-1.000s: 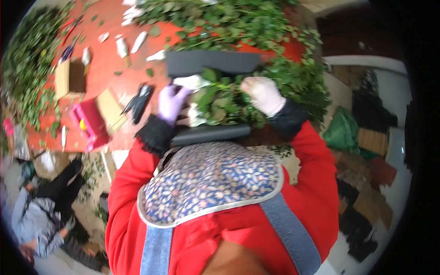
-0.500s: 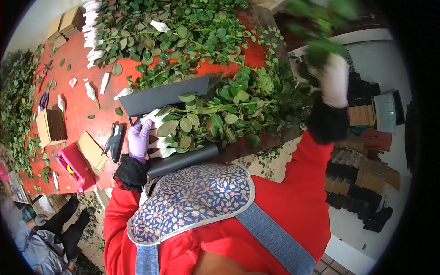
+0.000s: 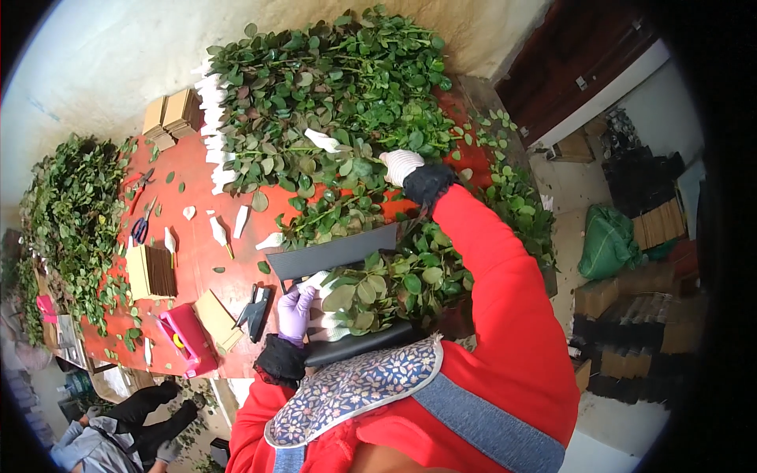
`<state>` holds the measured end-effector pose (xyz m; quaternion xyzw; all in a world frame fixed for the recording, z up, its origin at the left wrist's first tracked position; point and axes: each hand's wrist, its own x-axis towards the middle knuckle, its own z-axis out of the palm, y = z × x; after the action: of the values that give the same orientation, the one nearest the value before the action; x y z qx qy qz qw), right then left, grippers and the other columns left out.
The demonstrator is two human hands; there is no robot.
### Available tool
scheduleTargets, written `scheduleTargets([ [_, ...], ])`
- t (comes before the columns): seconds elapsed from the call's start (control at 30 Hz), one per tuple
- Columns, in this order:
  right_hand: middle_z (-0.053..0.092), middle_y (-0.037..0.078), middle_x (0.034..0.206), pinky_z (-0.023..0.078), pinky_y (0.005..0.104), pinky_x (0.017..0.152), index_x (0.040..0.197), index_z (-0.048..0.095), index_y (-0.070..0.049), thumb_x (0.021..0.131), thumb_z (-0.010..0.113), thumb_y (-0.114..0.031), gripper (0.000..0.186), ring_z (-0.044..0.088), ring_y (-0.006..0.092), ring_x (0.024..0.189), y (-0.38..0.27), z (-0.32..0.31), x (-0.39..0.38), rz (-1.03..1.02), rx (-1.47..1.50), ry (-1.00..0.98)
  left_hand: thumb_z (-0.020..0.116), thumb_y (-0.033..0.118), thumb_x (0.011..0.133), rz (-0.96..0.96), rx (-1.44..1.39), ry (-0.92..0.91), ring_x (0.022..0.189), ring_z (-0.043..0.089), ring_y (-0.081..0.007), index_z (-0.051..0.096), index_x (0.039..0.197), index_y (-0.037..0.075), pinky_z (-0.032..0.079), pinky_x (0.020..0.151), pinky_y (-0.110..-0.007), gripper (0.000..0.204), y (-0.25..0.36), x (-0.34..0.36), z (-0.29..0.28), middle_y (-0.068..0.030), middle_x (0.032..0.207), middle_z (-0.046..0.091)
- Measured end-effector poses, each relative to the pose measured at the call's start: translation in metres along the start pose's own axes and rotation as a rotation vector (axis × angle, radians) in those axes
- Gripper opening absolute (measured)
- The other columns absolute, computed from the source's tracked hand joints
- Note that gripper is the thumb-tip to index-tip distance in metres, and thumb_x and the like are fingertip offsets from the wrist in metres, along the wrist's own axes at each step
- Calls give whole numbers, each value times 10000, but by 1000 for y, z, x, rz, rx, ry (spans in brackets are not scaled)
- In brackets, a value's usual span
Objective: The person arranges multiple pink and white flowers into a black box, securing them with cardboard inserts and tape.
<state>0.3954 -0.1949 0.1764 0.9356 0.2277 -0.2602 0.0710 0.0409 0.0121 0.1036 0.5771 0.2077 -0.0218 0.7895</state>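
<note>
My left hand [image 3: 294,317], in a purple glove, is closed at the near edge of the red table. Its fingers pinch a white-sleeved flower head [image 3: 313,281] at the left end of a bunch of leafy stems [image 3: 410,285]. That bunch lies in a black holder with a ribbed upright wall [image 3: 335,254]. My right hand [image 3: 400,167], in a white striped glove, reaches across to the large pile of leafy stems [image 3: 339,87]. Its fingers curl down among the leaves; what they grip is hidden. Beside it lies a single white-sleeved flower head [image 3: 322,140].
Left of the holder lie a black stapler [image 3: 254,313], a pink dispenser [image 3: 188,340], cardboard pieces [image 3: 151,272] and scissors [image 3: 142,227]. More foliage [image 3: 71,213] covers the table's left end. Another person [image 3: 118,433] is at lower left. A green sack [image 3: 609,240] stands on the right.
My right hand has come down from the upper right to the leaf pile; the leafy stem it held up is no longer raised. My left hand stays at the sleeved heads. The view has shifted.
</note>
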Motion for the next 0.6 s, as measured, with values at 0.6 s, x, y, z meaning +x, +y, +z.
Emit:
scheduleTargets([
  [0.6,664,183,950,517,456,781,1030,647,-76,794,648,-234,284,637,368,896,35,-27,-54,-256,55,444,586,177,960,-63,24,22,711,560,-77,649,1002,8,464,649,-230,185,-4,11,-9,8,828,634],
])
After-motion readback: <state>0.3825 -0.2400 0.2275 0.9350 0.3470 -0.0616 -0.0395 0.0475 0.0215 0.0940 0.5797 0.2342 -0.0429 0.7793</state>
